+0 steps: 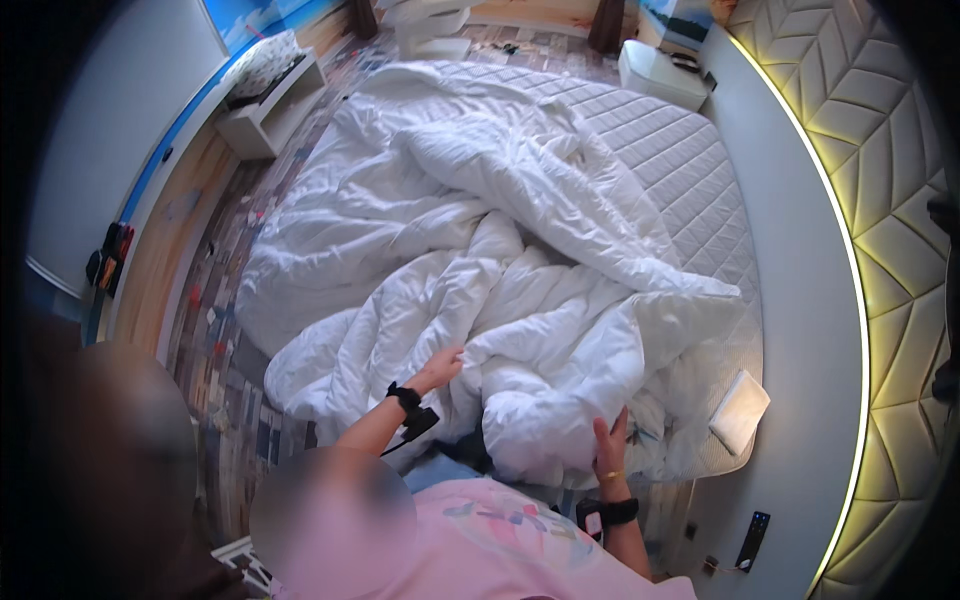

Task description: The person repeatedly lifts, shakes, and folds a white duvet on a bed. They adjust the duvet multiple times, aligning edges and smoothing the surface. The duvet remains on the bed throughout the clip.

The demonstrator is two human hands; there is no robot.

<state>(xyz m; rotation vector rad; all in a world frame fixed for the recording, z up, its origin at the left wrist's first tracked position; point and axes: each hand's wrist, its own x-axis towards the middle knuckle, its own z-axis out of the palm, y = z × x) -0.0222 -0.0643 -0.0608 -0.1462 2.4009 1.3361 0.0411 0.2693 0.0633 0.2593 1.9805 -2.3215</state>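
A white duvet [450, 225] lies rumpled over a mattress with a quilted cover [660, 165]. My left hand [439, 370] is on the duvet near the bed's near side, its fingers closed on a fold of it. Farther right, my right hand [611, 446] rests against the bunched near edge of the duvet, thumb and fingers apart; whether it grips any cloth cannot be told. Both wrists wear black straps with small devices. A folded white cloth [739, 412] lies on the mattress's right near corner.
A white low shelf unit [274, 112] stands at the far left and a white bedside cabinet [660, 79] at the far right. Small items lie scattered on the wood-patterned floor [217, 330]. A padded wall panel [900, 262] with a light strip runs along the right.
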